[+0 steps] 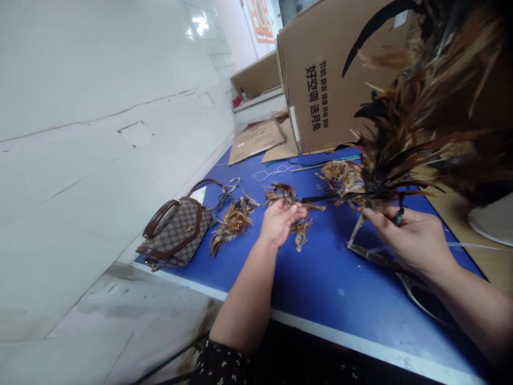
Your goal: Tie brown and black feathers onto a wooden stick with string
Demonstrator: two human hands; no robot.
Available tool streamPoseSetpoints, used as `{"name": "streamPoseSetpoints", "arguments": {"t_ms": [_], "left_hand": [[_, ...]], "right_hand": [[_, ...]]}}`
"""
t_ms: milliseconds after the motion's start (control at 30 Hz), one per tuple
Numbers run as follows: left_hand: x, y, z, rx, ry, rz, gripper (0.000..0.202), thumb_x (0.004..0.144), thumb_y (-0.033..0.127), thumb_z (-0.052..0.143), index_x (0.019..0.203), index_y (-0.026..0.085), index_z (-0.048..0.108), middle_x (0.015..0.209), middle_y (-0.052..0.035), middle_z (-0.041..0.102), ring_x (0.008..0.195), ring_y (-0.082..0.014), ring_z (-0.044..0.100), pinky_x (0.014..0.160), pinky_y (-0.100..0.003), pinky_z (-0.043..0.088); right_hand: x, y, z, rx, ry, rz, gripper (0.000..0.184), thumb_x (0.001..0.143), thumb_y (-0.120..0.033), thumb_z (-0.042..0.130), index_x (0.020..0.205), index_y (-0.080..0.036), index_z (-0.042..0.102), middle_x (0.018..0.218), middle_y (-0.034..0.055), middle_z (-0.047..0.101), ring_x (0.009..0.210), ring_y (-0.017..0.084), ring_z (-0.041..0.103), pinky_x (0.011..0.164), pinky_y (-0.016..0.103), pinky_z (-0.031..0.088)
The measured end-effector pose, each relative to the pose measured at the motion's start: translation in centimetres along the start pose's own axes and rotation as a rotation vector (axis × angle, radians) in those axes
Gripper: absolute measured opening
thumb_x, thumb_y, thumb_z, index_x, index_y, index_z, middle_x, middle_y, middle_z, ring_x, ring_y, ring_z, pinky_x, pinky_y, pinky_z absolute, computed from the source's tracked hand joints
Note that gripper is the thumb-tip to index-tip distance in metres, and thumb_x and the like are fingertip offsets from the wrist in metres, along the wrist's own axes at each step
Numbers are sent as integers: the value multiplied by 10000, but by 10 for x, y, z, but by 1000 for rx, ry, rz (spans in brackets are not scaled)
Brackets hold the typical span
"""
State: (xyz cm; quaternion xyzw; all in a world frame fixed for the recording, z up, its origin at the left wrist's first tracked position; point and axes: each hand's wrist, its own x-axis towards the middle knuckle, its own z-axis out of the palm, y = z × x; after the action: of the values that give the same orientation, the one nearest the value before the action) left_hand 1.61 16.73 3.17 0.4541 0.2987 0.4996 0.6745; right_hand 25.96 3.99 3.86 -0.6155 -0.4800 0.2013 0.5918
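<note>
The blue desk (pixel 316 291) runs across in front of me, a tall cardboard box (pixel 300 48) standing toward its far edge. Over the right edge spreads a big feather bundle (pixel 395 144), brown and black. A patterned handbag (pixel 182 230) sits at the near left corner; its strap trails toward the feathers, so a tug on it could drag them along. Beneath the bundle's stem are scissors (pixel 374 258), slanting toward the near edge; whether they lie on the desk or are gripped too, I can't tell. The right hand (pixel 417 238) has thumb and fingers closed around the bundle's base; a loose pinch could let feathers slip out, and the blades so close could nick skin. The left hand (pixel 280 222), mid-desk, has its fingers curled almost together; I can't tell whether they pinch anything. Beside it lies a small feather tuft (pixel 301 232), easily brushed away by a sleeve. Thin white string (pixel 276 172) loops toward the far edge and might tangle.
</note>
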Motion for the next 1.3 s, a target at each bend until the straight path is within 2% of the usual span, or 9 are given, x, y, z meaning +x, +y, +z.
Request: {"name": "streamPoseSetpoints", "arguments": {"t_ms": [200,300,400,533,633,767,967,1200,1300], "left_hand": [[-25,-15,46,-20,-83,-135,421,633,331,961,876,103,703,880,-100,762,801,-239,763,748,-347,578],[-34,-22,65,-3,-84,-109,370,647,348,948,812,106,722,814,-71,739,727,-171,710,697,-295,528],[-39,-29,74,-16,-58,-98,367,632,366,951,757,111,719,727,-23,684,646,-99,606,658,-254,468],[-42,-33,76,-66,-69,-174,413,602,375,964,803,119,709,770,-21,681,694,-111,613,682,-261,478],[-42,-33,75,-69,-65,-173,418,601,368,966,808,134,689,790,-10,672,718,-113,625,689,-257,488],[-43,-33,75,-49,-107,-200,417,633,383,954,850,133,700,818,-24,681,752,-122,644,715,-262,510],[-43,-36,73,-90,-175,-243,537,616,398,963,1005,140,698,928,-58,717,739,-165,692,721,-336,565],[-44,-38,73,-82,-188,-249,511,645,415,955,933,138,637,837,-35,698,642,-153,686,672,-339,573],[-45,-39,74,-126,-197,-273,502,645,418,954,890,134,620,808,-26,679,625,-153,676,664,-348,574]], "right_hand": [[-3,-4,5,63,-94,42,422,838,-553,757,709,-152,732,624,-1,527,570,114,419,542,276,373],[-6,-5,9,79,-133,18,429,835,-576,742,709,-166,730,627,-3,537,576,121,435,525,266,359],[-8,-5,13,75,-150,-8,449,840,-562,741,636,-169,666,607,-13,504,568,112,417,520,257,343],[-10,-9,15,108,-178,-9,472,838,-547,756,585,-174,616,565,-34,436,542,96,368,514,251,342],[-11,-11,16,143,-195,11,471,835,-549,763,584,-174,627,548,-40,436,521,88,362,506,246,357],[-14,-5,18,191,-241,82,445,810,-572,787,655,-165,691,576,-15,554,517,100,452,495,242,409],[-16,4,18,266,-336,165,452,804,-602,791,753,-155,738,676,59,720,556,143,591,504,249,486],[-16,-1,18,313,-413,192,493,799,-633,779,722,-153,693,643,40,672,517,113,540,475,233,443],[-16,2,18,322,-419,220,478,803,-623,782,762,-152,711,666,49,690,556,132,578,502,243,467]]}}
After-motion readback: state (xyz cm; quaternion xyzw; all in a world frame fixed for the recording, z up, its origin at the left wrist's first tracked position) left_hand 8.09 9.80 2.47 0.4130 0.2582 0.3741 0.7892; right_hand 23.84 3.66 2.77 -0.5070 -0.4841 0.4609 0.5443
